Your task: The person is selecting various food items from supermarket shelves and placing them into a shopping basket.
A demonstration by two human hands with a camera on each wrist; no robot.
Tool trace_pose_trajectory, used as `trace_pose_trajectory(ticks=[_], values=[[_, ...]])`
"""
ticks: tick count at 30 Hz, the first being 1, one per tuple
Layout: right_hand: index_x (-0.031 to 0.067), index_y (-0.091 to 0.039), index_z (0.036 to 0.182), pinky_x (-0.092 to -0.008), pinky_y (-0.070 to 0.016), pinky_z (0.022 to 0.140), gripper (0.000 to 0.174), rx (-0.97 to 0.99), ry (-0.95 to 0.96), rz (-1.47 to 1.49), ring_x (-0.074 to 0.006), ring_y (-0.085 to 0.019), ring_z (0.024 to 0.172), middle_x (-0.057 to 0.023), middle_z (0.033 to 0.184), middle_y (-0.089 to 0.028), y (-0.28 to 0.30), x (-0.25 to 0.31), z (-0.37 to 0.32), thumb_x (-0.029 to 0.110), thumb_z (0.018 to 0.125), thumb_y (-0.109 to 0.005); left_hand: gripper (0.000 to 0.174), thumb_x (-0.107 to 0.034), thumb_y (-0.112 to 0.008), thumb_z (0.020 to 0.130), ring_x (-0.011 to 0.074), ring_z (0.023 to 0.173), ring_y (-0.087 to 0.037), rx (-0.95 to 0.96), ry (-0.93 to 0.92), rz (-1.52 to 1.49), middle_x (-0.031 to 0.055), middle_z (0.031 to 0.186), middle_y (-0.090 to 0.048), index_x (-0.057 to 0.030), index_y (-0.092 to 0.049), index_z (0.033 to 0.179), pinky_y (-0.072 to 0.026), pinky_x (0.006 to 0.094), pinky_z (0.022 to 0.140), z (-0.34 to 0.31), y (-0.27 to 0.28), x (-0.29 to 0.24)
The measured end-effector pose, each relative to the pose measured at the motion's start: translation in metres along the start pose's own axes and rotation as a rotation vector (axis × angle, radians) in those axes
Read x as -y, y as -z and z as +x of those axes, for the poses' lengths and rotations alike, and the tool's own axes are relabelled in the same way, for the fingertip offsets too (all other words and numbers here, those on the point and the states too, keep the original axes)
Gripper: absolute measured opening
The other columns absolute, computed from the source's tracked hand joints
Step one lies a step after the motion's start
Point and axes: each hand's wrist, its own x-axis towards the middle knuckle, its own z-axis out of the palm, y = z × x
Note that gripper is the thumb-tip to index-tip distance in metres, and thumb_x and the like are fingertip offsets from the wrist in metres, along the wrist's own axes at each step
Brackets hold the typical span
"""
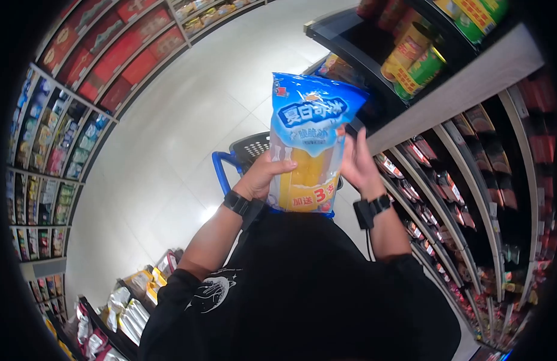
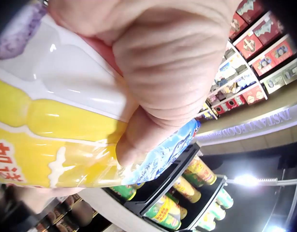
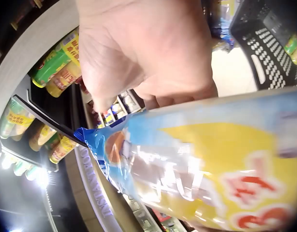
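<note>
A bag of ice-pop tubes (image 1: 311,135), blue at the top with yellow and clear tubes below, is held upright in front of the chest. My left hand (image 1: 261,177) grips its left edge, the thumb lying across the front and the other fingers behind. Up close in the left wrist view, the thumb (image 2: 131,142) presses on the plastic. At the bag's right edge is my right hand (image 1: 360,168), its thumb raised away from the bag. In the right wrist view, the fingers of the right hand (image 3: 148,53) go out of sight behind the bag's edge.
Beyond the bag stands a dark shopping basket with a blue handle (image 1: 221,171). Shelves with green and yellow cans (image 1: 420,75) rise close on the right. Red boxes (image 1: 104,66) fill shelving at the left. Silver and yellow packages (image 1: 131,316) lie at the lower left.
</note>
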Motion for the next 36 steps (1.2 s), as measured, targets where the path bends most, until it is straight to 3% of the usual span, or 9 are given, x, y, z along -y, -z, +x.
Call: trace_pose_trajectory(ticks=[1,4,7,15,21,24,36], values=[[0.0054,-0.026,0.147,-0.0468,-0.0338,0.110,0.089,0.010,-0.072,-0.085,-0.0257,-0.040,0.134,-0.0092,0.147,-0.040,-0.007,-0.014,-0.013,0.069,0.087,-0.044,0.056,-0.011,-0.068,0.085,0.0244,0.118,-0.056,-0.004,-0.030,-0.033,0.0108,0.128,-0.057,-0.0038,-0.045,0.136,-0.0439,0.0391,0.102,-0.001,0.006,0.002],[0.0020,-0.032,0.143,-0.0371,-0.0375,0.108,0.078,-0.153,-0.099,-0.418,-0.0208,-0.046,0.129,-0.0104,0.142,-0.045,-0.016,-0.048,-0.033,0.037,0.086,-0.073,0.054,-0.011,-0.067,0.087,0.0243,0.118,-0.056,-0.062,-0.007,-0.052,0.0108,0.128,-0.057,-0.0038,-0.045,0.135,-0.0444,0.0391,0.102,-0.007,0.016,0.002],[0.0016,-0.039,0.137,-0.0323,-0.0418,0.103,0.071,-0.197,-0.107,-0.538,-0.0162,-0.052,0.120,-0.0087,0.131,-0.054,-0.024,-0.046,-0.029,0.019,0.081,-0.078,0.058,-0.020,-0.069,0.089,0.0224,0.118,-0.058,-0.053,-0.014,0.027,0.0106,0.132,-0.055,-0.0054,-0.041,0.138,-0.0471,0.0389,0.101,-0.007,0.022,0.006],[0.0017,-0.047,0.130,-0.0305,-0.0454,0.097,0.062,-0.238,-0.078,-0.641,-0.0139,-0.057,0.111,-0.0076,0.121,-0.060,-0.029,-0.047,-0.035,0.018,0.080,-0.079,0.056,-0.016,-0.071,0.088,0.0204,0.116,-0.056,-0.111,-0.019,0.122,0.0095,0.128,-0.057,-0.0031,-0.045,0.136,-0.0450,0.0362,0.100,-0.020,0.021,0.004],[0.0017,-0.051,0.125,-0.0294,-0.0478,0.092,0.047,-0.284,-0.086,-0.520,-0.0121,-0.060,0.105,-0.0072,0.118,-0.062,-0.038,-0.047,-0.038,0.025,0.089,-0.070,0.055,-0.017,-0.070,0.088,0.0204,0.115,-0.057,-0.093,0.005,0.124,0.0095,0.127,-0.057,-0.0030,-0.046,0.135,-0.0460,0.0363,0.099,-0.020,0.024,0.006],[0.0016,-0.053,0.122,-0.0292,-0.0488,0.089,0.043,-0.274,0.007,-0.623,-0.0117,-0.061,0.102,-0.0072,0.114,-0.063,-0.033,-0.049,-0.034,0.027,0.091,-0.067,0.053,-0.018,-0.069,0.089,0.0206,0.115,-0.057,-0.086,0.006,0.050,0.0095,0.127,-0.057,-0.0024,-0.047,0.134,-0.0459,0.0363,0.099,-0.019,0.026,0.008],[-0.0014,-0.059,0.112,-0.0280,-0.0514,0.082,0.033,-0.411,0.071,-0.594,-0.0127,-0.066,0.089,-0.0084,0.102,-0.068,-0.039,-0.049,-0.026,0.016,0.087,-0.070,0.050,-0.021,-0.065,0.093,0.0204,0.116,-0.057,-0.093,0.046,0.056,0.0099,0.128,-0.057,-0.0026,-0.047,0.135,-0.0463,0.0361,0.099,-0.021,0.032,0.013]])
